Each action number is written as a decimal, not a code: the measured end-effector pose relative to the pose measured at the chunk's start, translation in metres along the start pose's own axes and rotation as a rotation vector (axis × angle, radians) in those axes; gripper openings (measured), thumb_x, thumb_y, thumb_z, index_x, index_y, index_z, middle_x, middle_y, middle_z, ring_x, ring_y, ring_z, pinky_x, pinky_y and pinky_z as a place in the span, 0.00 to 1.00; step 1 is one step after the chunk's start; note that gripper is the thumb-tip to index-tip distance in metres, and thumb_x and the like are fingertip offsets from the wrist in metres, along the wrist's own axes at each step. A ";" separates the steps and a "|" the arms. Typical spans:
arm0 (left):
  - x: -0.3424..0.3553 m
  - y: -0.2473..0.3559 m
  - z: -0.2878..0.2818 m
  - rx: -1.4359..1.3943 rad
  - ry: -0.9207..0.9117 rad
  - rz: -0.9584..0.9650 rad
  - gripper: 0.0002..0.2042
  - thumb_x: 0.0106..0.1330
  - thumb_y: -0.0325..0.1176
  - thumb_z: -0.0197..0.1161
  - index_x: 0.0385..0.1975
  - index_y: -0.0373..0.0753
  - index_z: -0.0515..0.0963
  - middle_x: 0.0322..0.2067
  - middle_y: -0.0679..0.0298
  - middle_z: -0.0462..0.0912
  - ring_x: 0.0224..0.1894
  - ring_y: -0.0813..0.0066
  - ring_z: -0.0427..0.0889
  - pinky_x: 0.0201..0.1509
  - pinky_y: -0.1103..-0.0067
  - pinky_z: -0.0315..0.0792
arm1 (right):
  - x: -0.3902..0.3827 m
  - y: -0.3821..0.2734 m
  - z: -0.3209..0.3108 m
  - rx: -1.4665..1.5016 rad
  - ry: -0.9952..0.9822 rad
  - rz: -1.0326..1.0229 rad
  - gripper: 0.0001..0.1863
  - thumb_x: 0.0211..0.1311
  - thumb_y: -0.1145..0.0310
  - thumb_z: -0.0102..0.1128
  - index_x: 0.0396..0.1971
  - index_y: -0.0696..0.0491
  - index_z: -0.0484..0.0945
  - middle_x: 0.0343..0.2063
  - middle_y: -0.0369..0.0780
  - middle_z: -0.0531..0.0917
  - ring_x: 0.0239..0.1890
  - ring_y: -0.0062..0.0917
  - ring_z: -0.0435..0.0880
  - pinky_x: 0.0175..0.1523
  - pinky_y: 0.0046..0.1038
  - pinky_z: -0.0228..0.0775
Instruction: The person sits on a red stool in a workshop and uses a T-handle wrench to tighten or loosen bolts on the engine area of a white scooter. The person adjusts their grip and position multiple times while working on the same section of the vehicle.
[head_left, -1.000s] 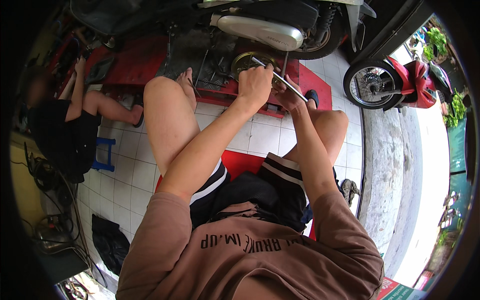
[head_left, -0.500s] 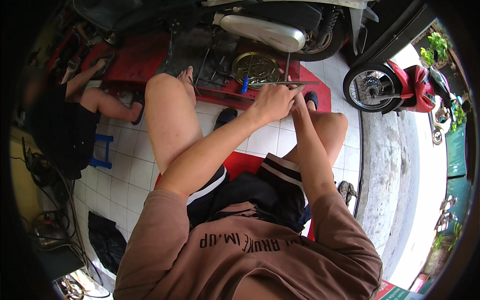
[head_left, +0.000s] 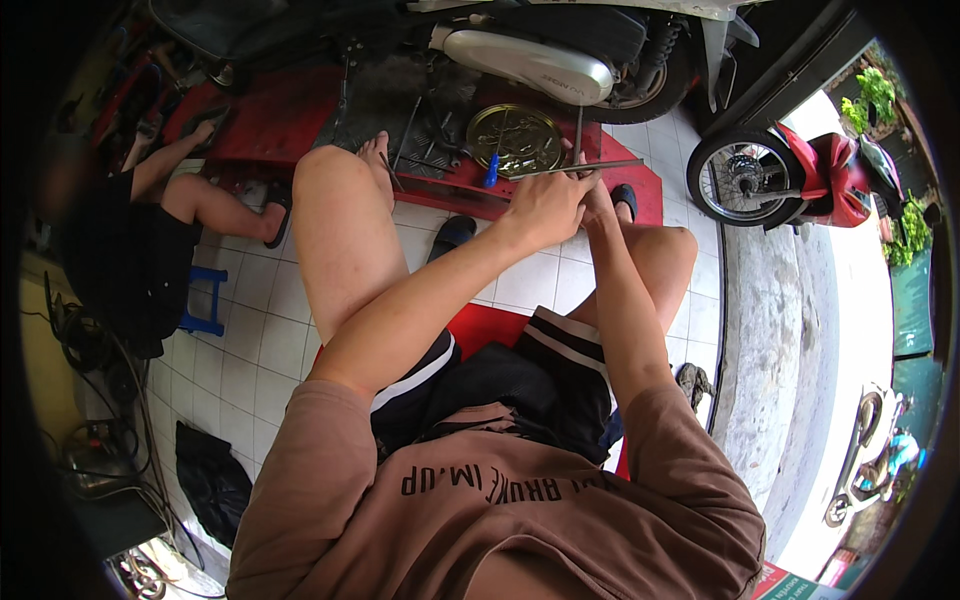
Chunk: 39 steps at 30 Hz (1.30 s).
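Fingers on a metal rod

A red platform carries a dark mat and a round golden tray.

The person wears a loose brown T-shirt with short, wide sleeves and a rounded neckline; dark block lettering crosses its chest, upside down in this view. Below come black shorts, with white bands near the leg openings. The left hand, right hand and left foot are bare, while the right foot wears a dark slipper
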<state>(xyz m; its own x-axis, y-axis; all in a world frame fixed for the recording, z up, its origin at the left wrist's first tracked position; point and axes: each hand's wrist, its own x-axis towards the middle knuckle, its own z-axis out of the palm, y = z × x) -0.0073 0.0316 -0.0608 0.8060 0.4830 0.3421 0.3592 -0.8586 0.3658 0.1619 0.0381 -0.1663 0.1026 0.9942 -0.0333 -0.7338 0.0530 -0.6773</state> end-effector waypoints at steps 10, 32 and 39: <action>0.000 0.001 -0.001 0.081 -0.062 -0.257 0.24 0.56 0.36 0.60 0.53 0.33 0.72 0.25 0.50 0.82 0.28 0.55 0.83 0.35 0.65 0.76 | -0.002 0.004 0.019 0.026 0.112 0.008 0.24 0.67 0.53 0.49 0.58 0.51 0.67 0.20 0.29 0.65 0.25 0.15 0.63 0.36 0.20 0.61; -0.009 0.004 0.024 0.118 -0.085 -0.099 0.27 0.57 0.34 0.60 0.57 0.33 0.66 0.22 0.53 0.81 0.26 0.56 0.82 0.32 0.64 0.76 | 0.003 0.001 0.003 0.043 -0.078 0.002 0.25 0.68 0.51 0.47 0.58 0.51 0.65 0.17 0.29 0.62 0.24 0.19 0.62 0.35 0.22 0.58; 0.000 0.011 0.000 0.199 0.097 -0.050 0.30 0.57 0.31 0.58 0.63 0.43 0.62 0.23 0.53 0.81 0.24 0.57 0.82 0.28 0.66 0.76 | 0.002 0.005 0.001 -0.087 0.106 -0.008 0.30 0.64 0.48 0.51 0.61 0.48 0.63 0.39 0.36 0.76 0.40 0.24 0.74 0.47 0.30 0.67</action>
<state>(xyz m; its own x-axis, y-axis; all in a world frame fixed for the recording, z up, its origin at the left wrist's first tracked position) -0.0034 0.0224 -0.0572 0.7394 0.5316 0.4132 0.4907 -0.8457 0.2099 0.1581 0.0400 -0.1690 0.1819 0.9780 -0.1022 -0.6719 0.0477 -0.7391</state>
